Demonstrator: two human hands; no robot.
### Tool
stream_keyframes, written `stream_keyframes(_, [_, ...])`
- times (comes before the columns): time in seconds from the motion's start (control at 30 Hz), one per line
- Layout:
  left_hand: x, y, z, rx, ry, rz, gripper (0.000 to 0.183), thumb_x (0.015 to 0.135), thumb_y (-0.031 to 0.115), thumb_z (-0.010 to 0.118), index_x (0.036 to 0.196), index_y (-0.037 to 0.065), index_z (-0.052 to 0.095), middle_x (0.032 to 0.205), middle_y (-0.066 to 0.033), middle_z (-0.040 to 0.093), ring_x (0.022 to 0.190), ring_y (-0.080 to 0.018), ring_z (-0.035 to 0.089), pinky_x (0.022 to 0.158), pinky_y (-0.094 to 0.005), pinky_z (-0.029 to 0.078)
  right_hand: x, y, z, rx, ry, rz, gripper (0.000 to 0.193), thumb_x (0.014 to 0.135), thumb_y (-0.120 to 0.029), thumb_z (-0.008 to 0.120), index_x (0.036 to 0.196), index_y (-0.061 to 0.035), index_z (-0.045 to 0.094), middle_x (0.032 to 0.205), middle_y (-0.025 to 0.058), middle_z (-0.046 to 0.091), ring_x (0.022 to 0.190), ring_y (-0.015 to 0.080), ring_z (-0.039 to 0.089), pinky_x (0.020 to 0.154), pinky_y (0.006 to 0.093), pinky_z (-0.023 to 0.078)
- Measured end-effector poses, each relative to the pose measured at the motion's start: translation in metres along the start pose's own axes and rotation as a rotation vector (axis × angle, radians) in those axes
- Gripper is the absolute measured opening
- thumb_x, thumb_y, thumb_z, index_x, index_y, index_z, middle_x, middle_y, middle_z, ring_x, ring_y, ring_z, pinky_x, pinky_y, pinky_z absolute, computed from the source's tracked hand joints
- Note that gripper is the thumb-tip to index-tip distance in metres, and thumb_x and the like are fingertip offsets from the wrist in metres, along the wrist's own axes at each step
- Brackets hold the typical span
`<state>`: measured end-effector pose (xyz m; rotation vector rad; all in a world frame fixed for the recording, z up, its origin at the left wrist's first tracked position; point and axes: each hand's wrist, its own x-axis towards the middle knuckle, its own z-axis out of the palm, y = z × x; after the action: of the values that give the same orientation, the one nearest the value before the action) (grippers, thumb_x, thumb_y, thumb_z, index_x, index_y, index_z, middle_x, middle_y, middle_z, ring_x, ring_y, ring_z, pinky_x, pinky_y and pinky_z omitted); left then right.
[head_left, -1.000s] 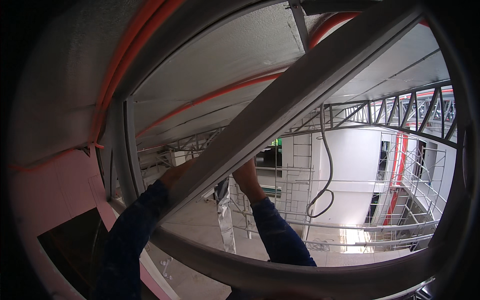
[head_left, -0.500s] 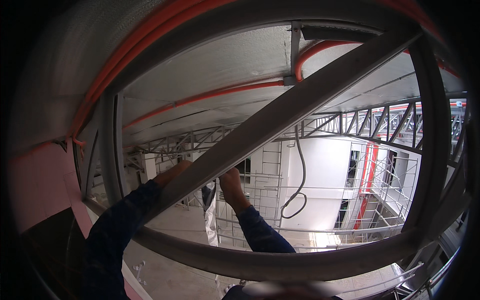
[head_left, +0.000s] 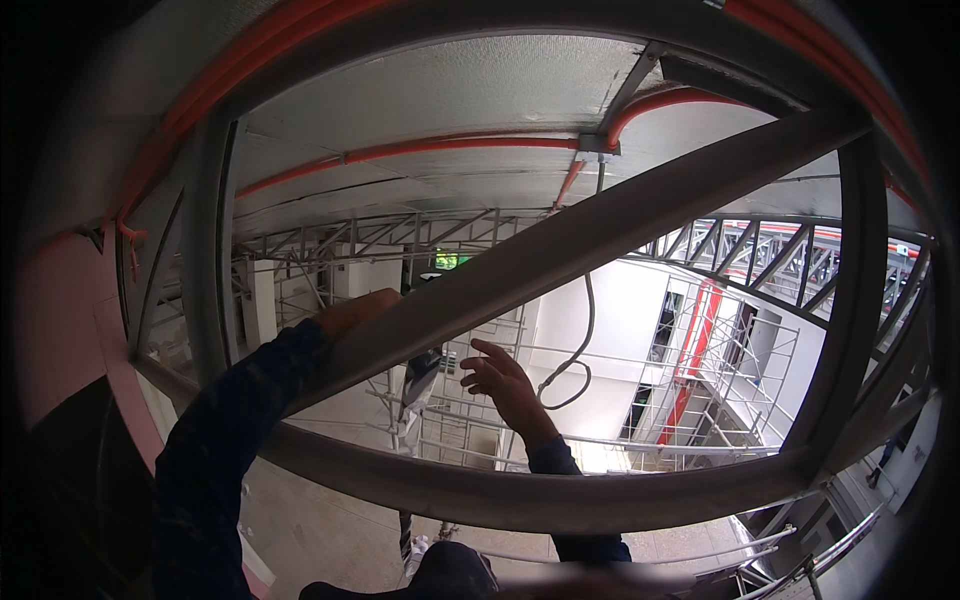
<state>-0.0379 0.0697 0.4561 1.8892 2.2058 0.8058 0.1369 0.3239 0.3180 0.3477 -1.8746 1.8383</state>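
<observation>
My left hand [head_left: 358,313] reaches over the dark diagonal steel beam [head_left: 560,240]. Its fingers are hidden behind the beam, so I cannot tell what they hold. Close to it, a dark thing with a pale edge [head_left: 428,278] shows above the beam. Below the beam hangs a dark and silvery, strip-like thing [head_left: 421,372], its kind unclear. My right hand [head_left: 502,388] is under the beam with fingers spread and nothing in them, just right of that strip. Both sleeves are dark blue; the right forearm passes behind the lower beam [head_left: 560,500].
Dark upright beams [head_left: 862,270] frame the opening. Orange conduit [head_left: 450,147] runs along the foil-faced ceiling to a junction box [head_left: 600,145], from which a grey flexible conduit [head_left: 590,320] hangs in a loop. Scaffolding [head_left: 760,400] and a floor [head_left: 320,510] lie far below.
My right hand has come away from the beam's underside, moved right and opened its fingers. The left hand stays by the beam. The view has shifted; my knee now shows below.
</observation>
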Motion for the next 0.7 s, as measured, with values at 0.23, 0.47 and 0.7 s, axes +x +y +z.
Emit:
stream_keyframes(0.23, [0.002,-0.009,0.009,-0.246,0.027,0.054,0.046,0.099,0.033,0.067,0.128,-0.002,0.060,0.112,-0.0147,0.069,0.101,-0.0207,0.067,0.092,-0.0333,0.052,-0.195,0.022,-0.055,-0.627,-0.501,0.387,0.063,0.101,-0.049,0.063,0.141,-0.0011,0.056,0.126,0.0187,0.066,0.119,0.0295,0.063,0.104,0.0420,0.049])
stream_keyframes(0.47, [0.024,-0.012,0.011,-0.051,0.055,0.191,0.037,0.098,0.029,0.065,0.115,-0.004,0.066,0.098,-0.0154,0.069,0.086,-0.0204,0.066,0.079,-0.0348,0.052,-0.255,-0.139,0.018,-0.788,-1.066,0.898,0.067,0.083,-0.037,0.084,0.136,-0.0044,0.061,0.135,0.0213,0.065,0.115,0.0331,0.068,0.100,0.0411,0.051])
stream_keyframes(0.7, [0.019,-0.022,0.014,0.035,0.083,0.241,0.032,0.097,0.025,0.064,0.101,-0.006,0.071,0.084,-0.0161,0.070,0.071,-0.0202,0.065,0.067,-0.0364,0.052,-0.119,-0.271,0.025,-1.509,-0.739,0.742,0.044,0.100,-0.042,0.065,0.119,-0.0028,0.071,0.106,0.0171,0.075,0.103,0.0327,0.071,0.093,0.0418,0.055])
